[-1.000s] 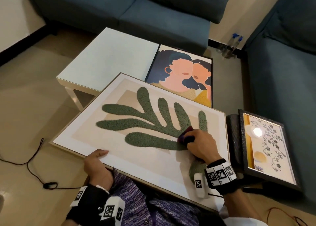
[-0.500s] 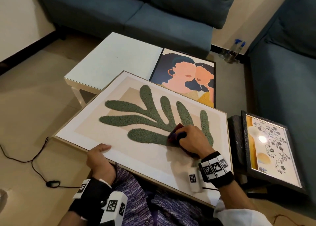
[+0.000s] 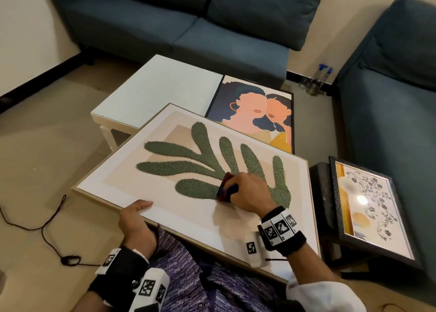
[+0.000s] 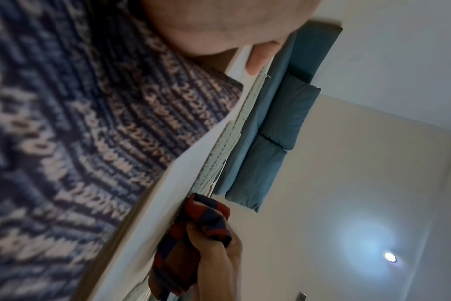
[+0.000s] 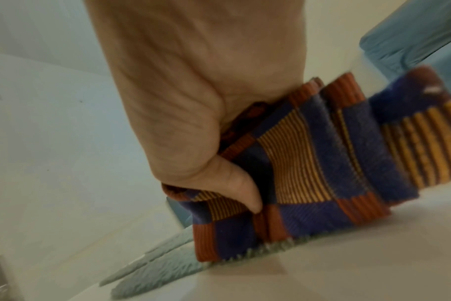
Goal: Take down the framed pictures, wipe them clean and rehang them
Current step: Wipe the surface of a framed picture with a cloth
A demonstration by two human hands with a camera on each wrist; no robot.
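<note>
A large light-framed picture [image 3: 132,182] with a green tufted leaf shape [image 3: 203,167] lies tilted across my lap. My left hand [image 3: 135,213] grips its near edge, thumb on the white mat; the thumb tip [image 4: 258,61] shows over the frame edge [image 4: 183,173]. My right hand [image 3: 250,193] holds a bunched red, blue and yellow checked cloth [image 3: 225,189] pressed on the leaf's base. The cloth [image 5: 309,163] fills the right wrist view, my right hand [image 5: 193,101] closed round it. In the left wrist view the cloth [image 4: 201,224] sits against the picture face.
A portrait picture of two faces [image 3: 257,113] lies on the white low table [image 3: 160,87] beyond. A dark-framed floral mirror [image 3: 370,208] rests on a stool at right. Blue sofas [image 3: 188,23] stand behind and at right. Spray bottles [image 3: 318,80] and a black cable [image 3: 47,229] are on the floor.
My right hand has dragged the cloth leftward across the base of the green leaf. The left hand keeps its grip on the near edge.
</note>
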